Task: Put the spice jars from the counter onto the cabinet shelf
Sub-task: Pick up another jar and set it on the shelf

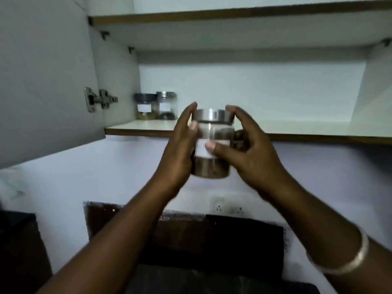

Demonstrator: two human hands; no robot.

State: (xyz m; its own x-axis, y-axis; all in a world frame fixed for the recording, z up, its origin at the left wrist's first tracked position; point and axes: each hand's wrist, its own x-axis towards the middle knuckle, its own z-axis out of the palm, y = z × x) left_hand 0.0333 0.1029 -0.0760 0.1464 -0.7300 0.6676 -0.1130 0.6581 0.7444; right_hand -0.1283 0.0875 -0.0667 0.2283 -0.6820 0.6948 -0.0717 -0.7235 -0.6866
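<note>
I hold a clear glass spice jar [212,162] with a steel lid, a white label and brown contents, raised in front of the cabinet's lower shelf [297,129]. My left hand [180,149] grips its left side and my right hand [250,149] grips its right side, thumb over the label. Two more jars stand at the shelf's back left: one with a dark lid [146,107] and one with a steel lid [166,105], side by side. The held jar is level with the shelf's front edge, not resting on it.
The open cabinet door [46,81] with metal hinges [99,99] hangs to the left. An upper shelf [233,13] runs above. A wall socket [228,205] sits on the white wall below, above a dark counter backsplash [201,236].
</note>
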